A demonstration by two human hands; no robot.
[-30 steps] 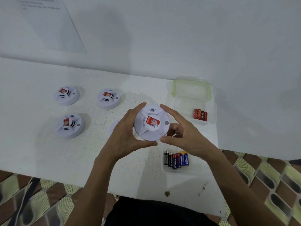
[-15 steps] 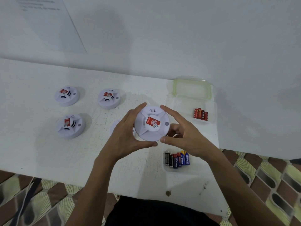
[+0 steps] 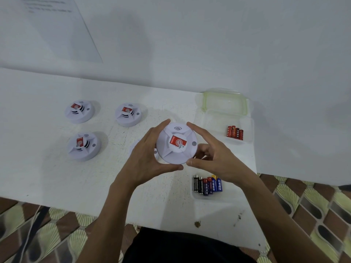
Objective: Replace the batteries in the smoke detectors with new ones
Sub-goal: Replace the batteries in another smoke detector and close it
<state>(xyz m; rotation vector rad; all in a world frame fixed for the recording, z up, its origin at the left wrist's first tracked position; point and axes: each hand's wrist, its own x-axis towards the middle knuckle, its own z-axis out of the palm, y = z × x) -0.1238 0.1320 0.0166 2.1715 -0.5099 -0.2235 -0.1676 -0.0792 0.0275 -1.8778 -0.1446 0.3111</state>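
Observation:
I hold a round white smoke detector point(image 3: 176, 144) with a red label above the white table point(image 3: 47, 173). My left hand point(image 3: 146, 158) grips its left rim and my right hand point(image 3: 210, 156) grips its right rim. A white round piece point(image 3: 135, 147) lies on the table behind my left hand, mostly hidden. Three more detectors rest at the left: the far-left detector point(image 3: 79, 111), the middle detector point(image 3: 128, 114) and the near-left detector point(image 3: 83, 146). Red batteries point(image 3: 235, 132) lie in a clear container point(image 3: 247, 126). Mixed black, red and blue batteries point(image 3: 207, 185) lie in a clear tray point(image 3: 209, 196).
A green-rimmed clear lid point(image 3: 225, 100) sits behind the container by the wall. A sheet of paper point(image 3: 57, 25) hangs on the wall at upper left. The table's front edge runs close to my body, with patterned floor tiles point(image 3: 313, 205) below and to the right.
Both hands and the held detector stay almost still; the detector's label looks turned very slightly, and the view has drifted a little.

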